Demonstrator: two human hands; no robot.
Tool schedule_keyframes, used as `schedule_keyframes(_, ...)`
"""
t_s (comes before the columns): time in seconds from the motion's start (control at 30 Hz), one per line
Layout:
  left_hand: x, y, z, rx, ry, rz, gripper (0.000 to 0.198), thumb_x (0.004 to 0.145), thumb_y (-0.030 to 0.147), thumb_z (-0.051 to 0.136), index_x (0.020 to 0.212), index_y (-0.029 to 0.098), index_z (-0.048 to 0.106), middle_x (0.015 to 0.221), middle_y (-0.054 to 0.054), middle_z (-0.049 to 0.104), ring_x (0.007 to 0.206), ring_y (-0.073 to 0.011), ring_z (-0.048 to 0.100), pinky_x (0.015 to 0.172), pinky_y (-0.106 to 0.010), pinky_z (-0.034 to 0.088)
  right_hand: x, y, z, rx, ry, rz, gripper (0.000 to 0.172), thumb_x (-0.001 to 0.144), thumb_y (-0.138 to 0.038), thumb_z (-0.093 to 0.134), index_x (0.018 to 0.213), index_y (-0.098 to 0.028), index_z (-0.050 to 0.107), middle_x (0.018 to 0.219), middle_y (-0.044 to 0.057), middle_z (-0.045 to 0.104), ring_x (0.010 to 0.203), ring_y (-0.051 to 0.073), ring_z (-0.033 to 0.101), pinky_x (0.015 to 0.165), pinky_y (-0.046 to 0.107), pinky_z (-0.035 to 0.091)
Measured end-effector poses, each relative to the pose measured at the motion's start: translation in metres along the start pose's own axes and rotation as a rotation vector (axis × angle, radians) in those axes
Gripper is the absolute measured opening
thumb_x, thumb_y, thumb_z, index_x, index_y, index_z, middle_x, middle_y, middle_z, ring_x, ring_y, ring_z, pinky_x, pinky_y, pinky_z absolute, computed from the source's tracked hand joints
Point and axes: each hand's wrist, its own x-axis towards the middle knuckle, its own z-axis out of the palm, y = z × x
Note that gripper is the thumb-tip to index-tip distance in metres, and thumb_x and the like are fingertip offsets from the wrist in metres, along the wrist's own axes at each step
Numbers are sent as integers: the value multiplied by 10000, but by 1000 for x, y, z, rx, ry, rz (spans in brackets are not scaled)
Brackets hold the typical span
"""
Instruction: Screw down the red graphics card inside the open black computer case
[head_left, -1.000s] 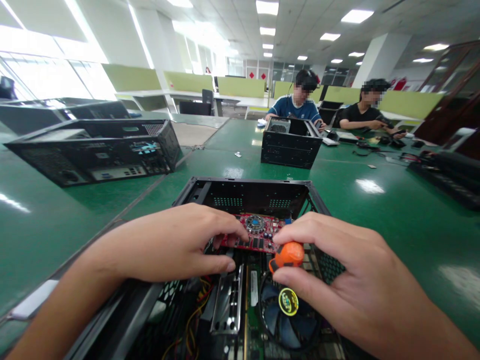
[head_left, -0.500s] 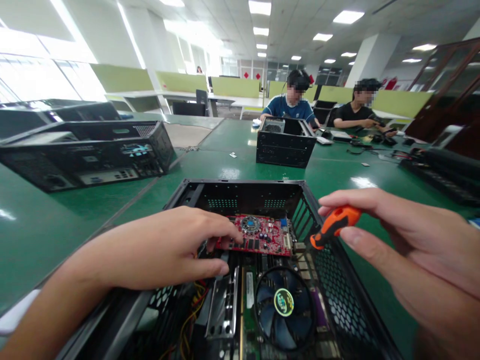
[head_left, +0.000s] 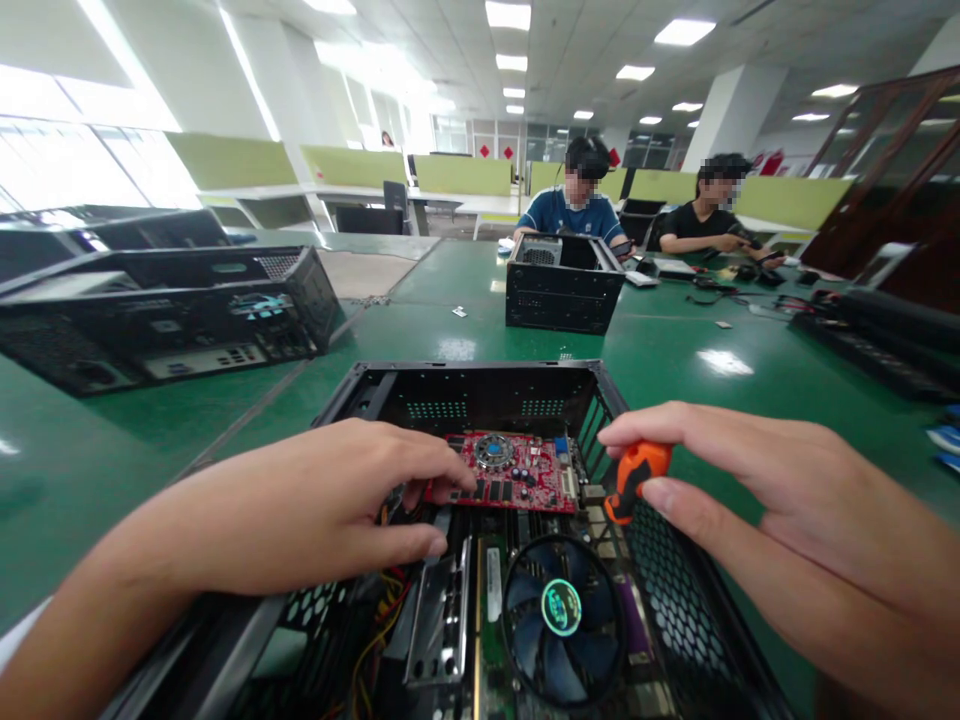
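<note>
An open black computer case (head_left: 480, 376) lies in front of me. In it sits a red graphics card (head_left: 536, 462) with a small round fan. My left hand (head_left: 390, 490) reaches over the card's left end, fingertips at the card and thumb held apart from it. Between thumb and fingers, my right hand (head_left: 720, 490) grips a screwdriver (head_left: 641, 475) with an orange and black handle. The screwdriver tilts down and left near the card's bracket end; its tip cannot be made out. Closer to me are a CPU fan (head_left: 562, 620) and a shiny metal drive-like part (head_left: 439, 620).
A second black case (head_left: 566, 285) stands across the green table (head_left: 420, 310), with a person in blue behind it. Another person in black sits farther right. At left lies a larger case (head_left: 165, 320). Cables and dark parts (head_left: 877, 340) lie at right.
My right hand has moved left and slightly down with the screwdriver, which now points more steeply downward. My left hand keeps about the same place at the card. The view has shifted slightly.
</note>
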Motion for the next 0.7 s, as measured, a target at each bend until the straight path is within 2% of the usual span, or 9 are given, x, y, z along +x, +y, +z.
schedule_keyframes(0.17, 0, 1, 0, 3, 12, 6, 356, 1113, 503, 844, 1428, 388, 961, 1319, -54, 1012, 1161, -352, 960, 1035, -419, 738, 1, -2, 1, -20, -15, 0, 413, 1255, -185, 535, 1328, -280, 929, 1265, 38, 1043, 1059, 229, 1034, 932, 310, 827)
schedule_keyframes(0.33, -1, 1, 0, -10, 11, 4, 354, 1119, 495, 843, 1431, 384, 968, 1321, -57, 1014, 1154, -347, 961, 1044, -416, 744, 7, 0, 0, -27, -26, -47, 363, 1226, -169, 579, 1337, -263, 911, 1299, 60, 1046, 1070, 252, 1032, 917, 317, 818)
schedule_keyframes(0.4, -1, 0, 0, -12, 6, 2, 362, 1120, 502, 847, 1442, 387, 967, 1321, -58, 1015, 1156, -346, 962, 1051, -417, 744, 8, 3, 0, -19, -11, -47, 315, 1192, -171, 633, 1288, -274, 915, 1232, 61, 1048, 981, 259, 1018, 786, 307, 783)
schedule_keyframes(0.47, -1, -1, -1, -7, 9, 5, 363, 1117, 509, 849, 1439, 389, 968, 1313, -53, 1015, 1149, -345, 962, 1045, -417, 743, 10, 7, 0, -10, -7, -24, 194, 1140, -199, 744, 1148, -298, 911, 1037, 21, 1019, 733, 223, 925, 574, 279, 651)
schedule_keyframes(0.5, -2, -1, -1, -3, 8, 5, 363, 1117, 511, 848, 1436, 389, 969, 1315, -52, 1015, 1152, -346, 962, 1046, -419, 743, 10, 8, 0, -11, 2, -3, 124, 1107, -224, 814, 1055, -305, 892, 898, -10, 968, 594, 195, 823, 492, 273, 560)
schedule_keyframes(0.53, -2, -1, -1, 0, 8, 5, 359, 1115, 508, 847, 1430, 388, 971, 1314, -51, 1015, 1153, -347, 962, 1046, -419, 741, 10, 9, 0, -16, 14, 22, 119, 1070, -245, 882, 971, -309, 865, 771, -42, 897, 491, 170, 703, 442, 272, 480)
schedule_keyframes(0.6, -3, 0, -1, 4, 6, 5, 358, 1111, 493, 844, 1428, 386, 972, 1321, -48, 1014, 1157, -347, 962, 1044, -417, 738, 10, 10, -2, -35, 43, 64, 229, 997, -267, 985, 855, -312, 811, 614, -87, 764, 405, 144, 528, 406, 273, 406)
schedule_keyframes(0.63, -3, 0, -1, 4, 1, 3, 357, 1113, 488, 842, 1429, 386, 972, 1319, -48, 1014, 1156, -345, 962, 1044, -415, 737, 10, 10, -2, -36, 48, 76, 267, 970, -269, 1015, 828, -312, 793, 584, -97, 730, 399, 141, 502, 394, 270, 391)
schedule_keyframes(0.7, -3, 0, -1, 3, 2, 1, 361, 1109, 487, 845, 1432, 387, 971, 1315, -47, 1014, 1152, -343, 960, 1034, -412, 734, 9, 10, -4, -8, 29, 79, 263, 960, -253, 1017, 831, -310, 795, 604, -100, 750, 411, 139, 543, 375, 250, 408)
